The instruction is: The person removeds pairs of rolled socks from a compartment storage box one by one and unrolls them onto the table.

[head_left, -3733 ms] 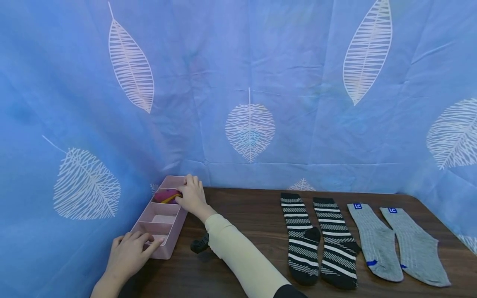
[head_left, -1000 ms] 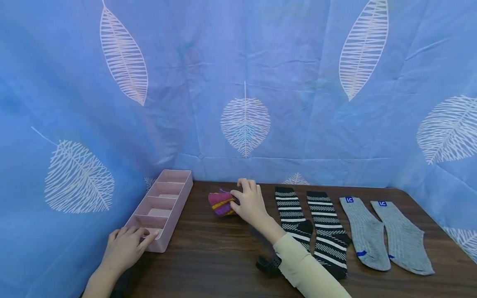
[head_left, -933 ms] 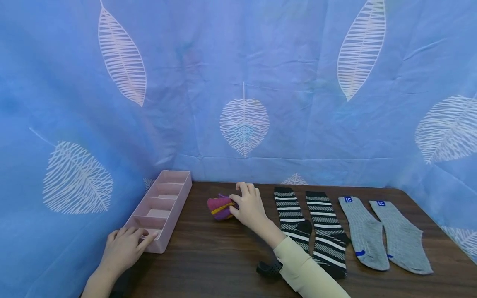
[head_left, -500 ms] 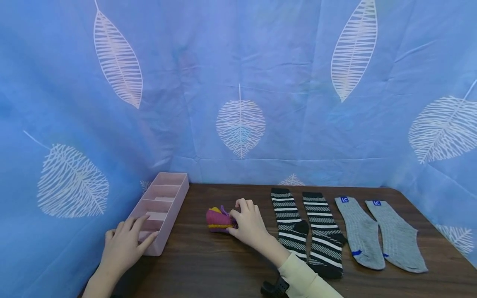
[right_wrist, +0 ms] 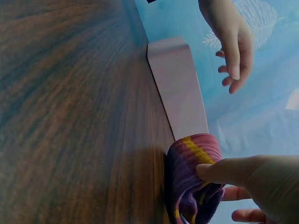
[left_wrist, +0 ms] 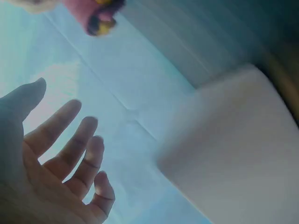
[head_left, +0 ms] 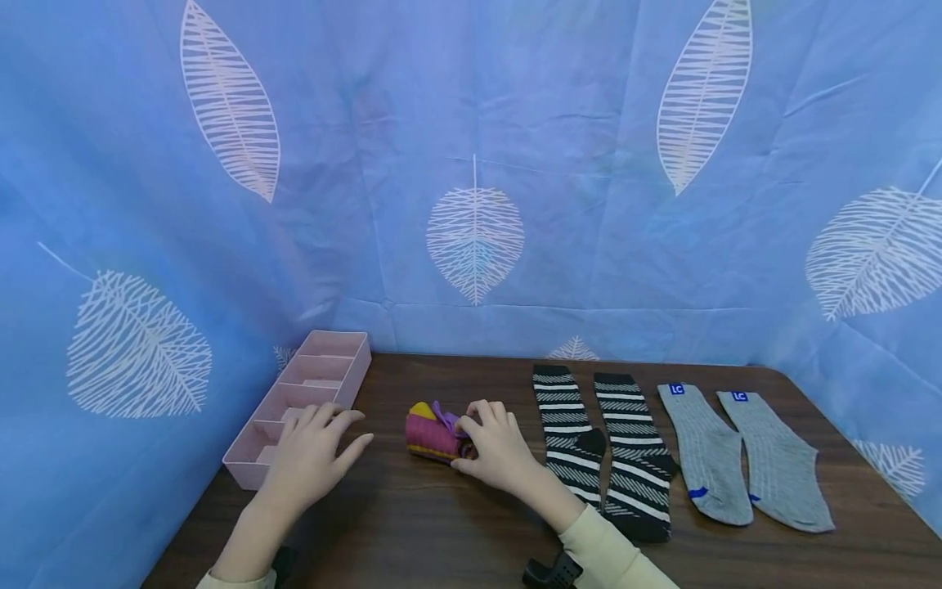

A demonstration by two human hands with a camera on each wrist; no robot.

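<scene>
A rolled sock bundle (head_left: 430, 435) in magenta, purple and yellow stripes sits on the dark wooden table. My right hand (head_left: 500, 450) holds its right end; in the right wrist view the thumb (right_wrist: 219, 170) lies on the striped side and the fingers are behind. Purple fabric sticks up at the top of the bundle. My left hand (head_left: 312, 454) hovers above the table between the pink box and the bundle, fingers spread and holding nothing. The left wrist view shows the same hand (left_wrist: 60, 168) with a bare palm.
A pink divided box (head_left: 243, 474) stands at the left by the blue leaf-print curtain (head_left: 368, 164). To the right lie two black-and-white striped socks (head_left: 567, 425) and two grey socks (head_left: 706, 450), flat on the table (head_left: 412, 532).
My right hand brought the sock bundle out of the box to mid-table and turned it there. My left hand has left the box's near end and moved right, towards the bundle.
</scene>
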